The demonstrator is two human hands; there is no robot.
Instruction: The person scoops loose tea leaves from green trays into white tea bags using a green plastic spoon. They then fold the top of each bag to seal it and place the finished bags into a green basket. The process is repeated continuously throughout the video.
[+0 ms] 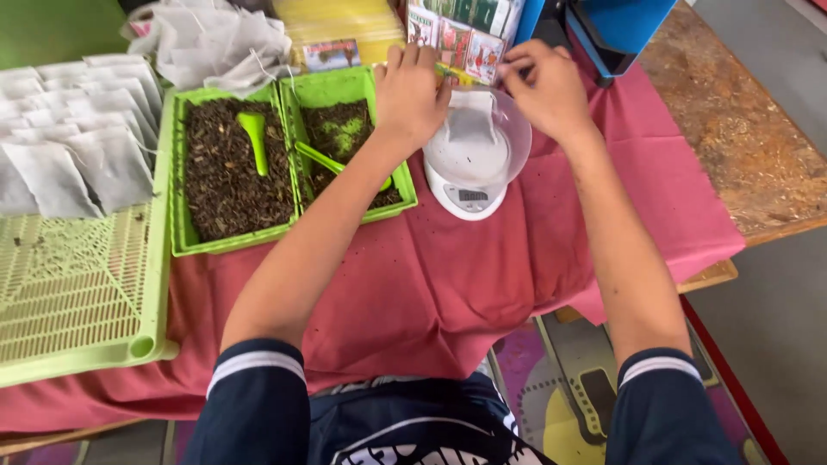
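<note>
White tea bag (pixel 472 120) sits upright in a clear bowl (pixel 515 146) on a small white kitchen scale (pixel 468 196), on the red cloth (pixel 448 275). Both hands at the bag's top: left hand (pixel 412 90) fingers curled on its left edge, right hand (pixel 544 86) pinching the right corner. Just left: two green trays (pixel 177 172) w/ dry tea leaves (pixel 226 172) & green scoops (pixel 255 138). Far left: filled bags (pixel 69 129) on a slotted green tray (pixel 77 293).

trays (pixel 293 232) left of scale (pixel 465 200)
</note>
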